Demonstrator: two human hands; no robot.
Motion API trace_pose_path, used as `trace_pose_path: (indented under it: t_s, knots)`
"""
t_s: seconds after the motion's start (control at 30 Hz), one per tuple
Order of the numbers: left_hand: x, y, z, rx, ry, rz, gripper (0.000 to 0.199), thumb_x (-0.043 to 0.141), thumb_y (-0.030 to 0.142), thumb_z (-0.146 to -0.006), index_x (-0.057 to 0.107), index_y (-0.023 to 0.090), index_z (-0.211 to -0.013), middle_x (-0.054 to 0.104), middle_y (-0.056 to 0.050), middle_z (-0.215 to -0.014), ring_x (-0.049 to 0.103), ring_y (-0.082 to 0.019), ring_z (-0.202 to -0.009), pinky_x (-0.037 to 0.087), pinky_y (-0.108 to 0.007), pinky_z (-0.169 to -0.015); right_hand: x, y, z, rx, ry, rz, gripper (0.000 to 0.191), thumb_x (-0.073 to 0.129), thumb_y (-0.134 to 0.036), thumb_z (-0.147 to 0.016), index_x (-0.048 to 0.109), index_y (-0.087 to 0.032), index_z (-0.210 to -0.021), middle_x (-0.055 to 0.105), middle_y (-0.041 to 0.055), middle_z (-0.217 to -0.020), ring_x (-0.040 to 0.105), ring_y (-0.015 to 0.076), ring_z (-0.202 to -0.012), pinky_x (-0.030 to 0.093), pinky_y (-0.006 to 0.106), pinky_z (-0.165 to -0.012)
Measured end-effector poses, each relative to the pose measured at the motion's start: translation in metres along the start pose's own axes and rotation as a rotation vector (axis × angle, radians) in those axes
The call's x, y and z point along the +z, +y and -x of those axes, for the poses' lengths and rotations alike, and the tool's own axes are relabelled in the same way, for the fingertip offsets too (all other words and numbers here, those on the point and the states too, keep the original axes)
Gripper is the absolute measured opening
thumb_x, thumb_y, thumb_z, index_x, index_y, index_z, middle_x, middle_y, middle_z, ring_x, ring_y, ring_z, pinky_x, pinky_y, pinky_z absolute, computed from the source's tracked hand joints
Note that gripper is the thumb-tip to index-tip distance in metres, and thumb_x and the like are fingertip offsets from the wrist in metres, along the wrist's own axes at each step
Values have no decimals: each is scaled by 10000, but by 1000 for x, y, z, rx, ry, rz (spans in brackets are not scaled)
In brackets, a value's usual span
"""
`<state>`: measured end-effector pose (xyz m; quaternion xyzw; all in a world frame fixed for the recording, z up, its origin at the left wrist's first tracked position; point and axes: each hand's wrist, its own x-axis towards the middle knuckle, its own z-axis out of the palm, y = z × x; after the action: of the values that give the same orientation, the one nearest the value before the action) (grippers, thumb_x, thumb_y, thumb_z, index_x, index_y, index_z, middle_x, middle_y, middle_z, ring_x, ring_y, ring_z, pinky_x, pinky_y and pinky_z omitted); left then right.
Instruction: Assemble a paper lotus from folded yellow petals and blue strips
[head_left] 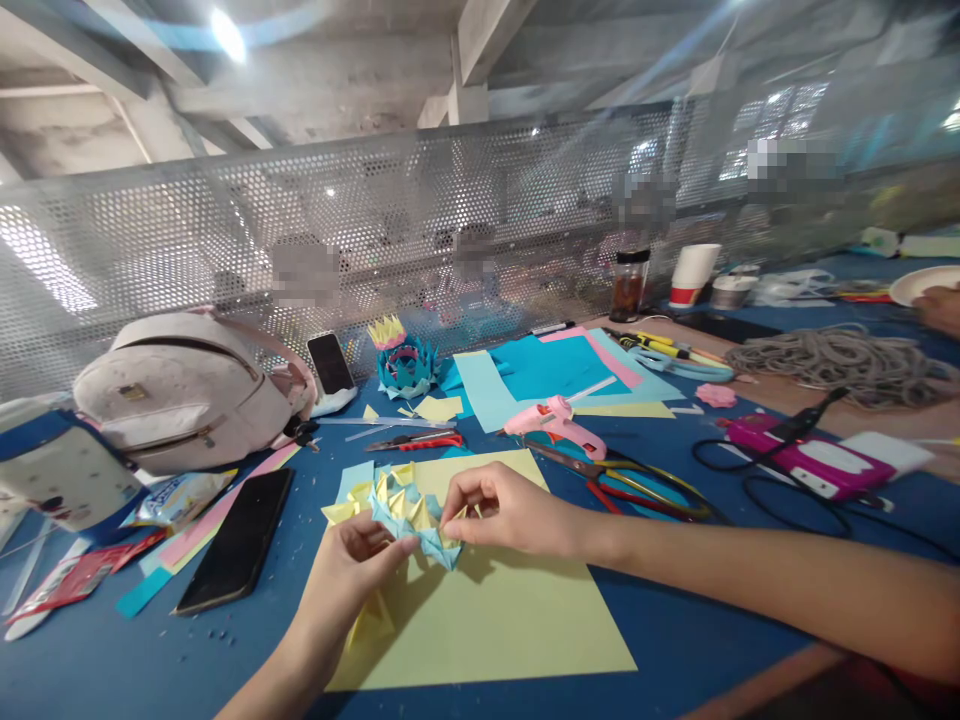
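I count two hands at work on one blue-and-yellow folded paper piece (409, 505), over the upper part of a single large yellow sheet (510, 620). The left hand (356, 560) grips its near edge between thumb and fingers; the right hand (502, 510) has thumb and forefinger pinched together at its right side, apparently on one of the points, though I can't make out the exact contact. Beyond stands one darker blue paper flower (407, 365) with a yellow top. I also count two phones, one lying flat (238, 540) and one propped upright (328, 362), plus one pink glue gun (559, 422), one pair of scissors (581, 467) and one red-handled cutter (427, 440).

The tabletop (187, 660) is blue; a perforated metal screen (225, 230) runs behind it, under concrete beams (495, 35).

A backpack (195, 390) sits at left, coiled grey cord (862, 365) at right. The right forearm crosses in front of the scissors, and my fingers hide parts of the folded piece. Another person's hand (941, 312) shows at the right edge.
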<state>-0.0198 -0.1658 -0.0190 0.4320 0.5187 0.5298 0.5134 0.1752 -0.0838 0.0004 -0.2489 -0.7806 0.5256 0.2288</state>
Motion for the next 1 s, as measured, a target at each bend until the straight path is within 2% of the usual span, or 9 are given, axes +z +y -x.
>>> trace_pose_path:
  t_s: [0.2,0.3,0.4,0.47,0.67,0.87,1.0]
  knots:
    - [-1,0,0,2,-17,-31,388,878,397,-552,760,137,-814,777,-97,-783,711,-251,-753,536,-305,-739,1,5,-1,19,-6,-17,226,676,-358,-808,682,-138,-859,671,37,-784,555,125,-673,387,222,-580]
    - [-2,1,0,12,-5,-19,338,885,359,-551,749,146,-776,765,-65,-725,699,-216,-697,528,-265,-697,1,1,1,5,-2,-14,242,688,-378,-808,686,-148,-881,673,30,-814,543,120,-683,387,221,-589]
    - [-2,1,1,27,27,-15,287,884,330,-557,730,150,-720,738,-38,-648,670,-179,-620,521,-241,-649,2,-3,3,-27,25,49,311,792,-385,-705,697,-166,-904,675,18,-864,531,126,-719,373,218,-595]
    - [-1,3,1,33,43,-9,305,883,337,-557,736,145,-744,743,-47,-664,666,-179,-613,525,-249,-643,2,-4,4,-50,62,104,323,825,-346,-660,703,-174,-905,673,11,-877,522,128,-735,364,217,-599]
    - [2,6,4,36,42,26,267,884,324,-557,705,157,-662,733,-29,-645,656,-165,-609,532,-244,-664,5,-5,4,-34,145,136,214,781,-246,-694,702,-157,-873,595,-24,-736,445,88,-615,338,210,-560]
    - [2,0,3,39,57,37,349,873,386,-571,744,138,-780,765,-75,-729,680,-193,-643,530,-263,-675,7,0,3,-10,167,36,219,789,-248,-682,690,-142,-845,509,-56,-642,366,67,-555,291,206,-522]
    - [0,-3,1,43,67,2,357,872,407,-572,729,131,-747,755,-73,-692,665,-182,-611,502,-237,-616,9,4,2,6,168,-53,255,800,-268,-668,685,-141,-856,559,-40,-657,436,80,-577,314,209,-529]
